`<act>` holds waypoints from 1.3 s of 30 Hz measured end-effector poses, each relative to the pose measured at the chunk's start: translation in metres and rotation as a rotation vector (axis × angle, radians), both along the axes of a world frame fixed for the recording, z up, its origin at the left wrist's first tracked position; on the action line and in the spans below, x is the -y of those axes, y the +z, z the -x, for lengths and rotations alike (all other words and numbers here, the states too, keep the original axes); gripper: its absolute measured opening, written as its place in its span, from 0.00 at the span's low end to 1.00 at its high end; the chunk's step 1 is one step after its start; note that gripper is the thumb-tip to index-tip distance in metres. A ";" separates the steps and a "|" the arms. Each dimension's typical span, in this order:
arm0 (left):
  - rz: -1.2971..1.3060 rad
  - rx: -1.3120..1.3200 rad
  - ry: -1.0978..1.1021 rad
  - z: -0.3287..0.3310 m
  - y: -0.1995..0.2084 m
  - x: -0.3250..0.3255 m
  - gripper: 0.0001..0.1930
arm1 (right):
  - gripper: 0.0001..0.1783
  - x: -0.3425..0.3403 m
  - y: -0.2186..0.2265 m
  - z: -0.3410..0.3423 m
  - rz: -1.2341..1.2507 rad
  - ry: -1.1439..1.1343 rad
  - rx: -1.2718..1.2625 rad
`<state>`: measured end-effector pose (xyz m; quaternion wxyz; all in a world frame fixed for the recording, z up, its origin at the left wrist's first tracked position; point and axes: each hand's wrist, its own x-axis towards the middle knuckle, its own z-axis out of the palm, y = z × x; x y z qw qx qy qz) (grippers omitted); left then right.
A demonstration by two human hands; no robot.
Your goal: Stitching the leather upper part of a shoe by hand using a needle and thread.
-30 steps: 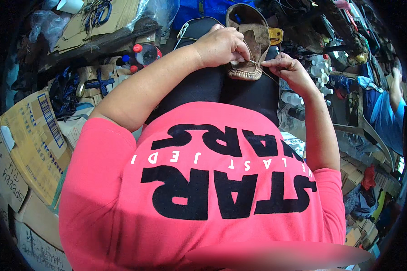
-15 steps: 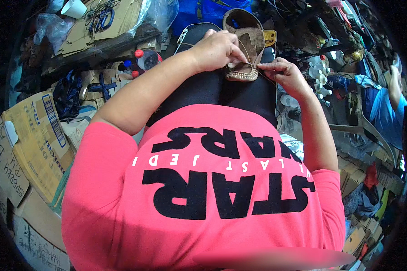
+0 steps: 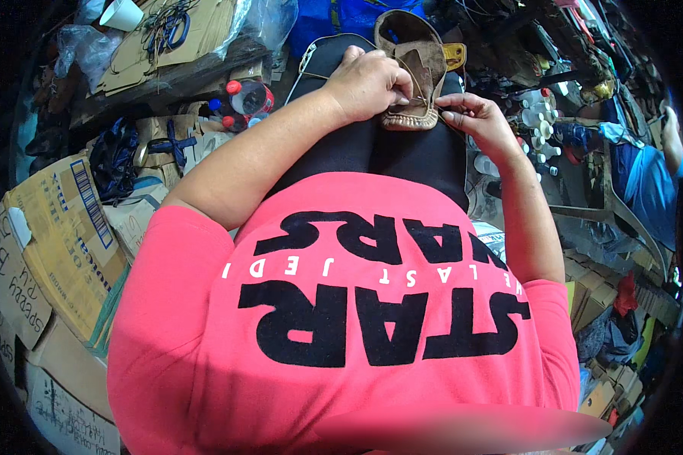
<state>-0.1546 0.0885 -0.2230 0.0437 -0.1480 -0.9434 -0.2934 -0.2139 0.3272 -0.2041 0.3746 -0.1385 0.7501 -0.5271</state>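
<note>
A brown shoe sits over the person's thighs, its long axis running nearly straight away from the body, pleated toe nearest the torso. The left hand's grip is bunched together over the toe; the right hand's grip meets the toe's right edge, its pinch unclear.

Pink shirt partly under blurred patch, contents of right hand too small to tell, another person cut off.
</note>
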 end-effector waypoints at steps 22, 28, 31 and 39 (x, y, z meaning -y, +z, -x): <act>-0.019 0.007 0.030 -0.006 0.002 -0.001 0.08 | 0.14 0.005 -0.002 -0.008 0.066 -0.054 -0.062; -0.116 0.129 0.093 -0.005 0.002 -0.016 0.09 | 0.11 0.011 -0.004 -0.009 0.058 -0.072 -0.073; -0.144 0.146 0.059 -0.002 0.001 -0.020 0.08 | 0.07 0.015 0.000 -0.003 -0.023 0.007 -0.177; 0.068 0.050 -0.113 0.005 0.021 -0.015 0.06 | 0.05 0.011 0.008 0.007 -0.093 0.106 -0.202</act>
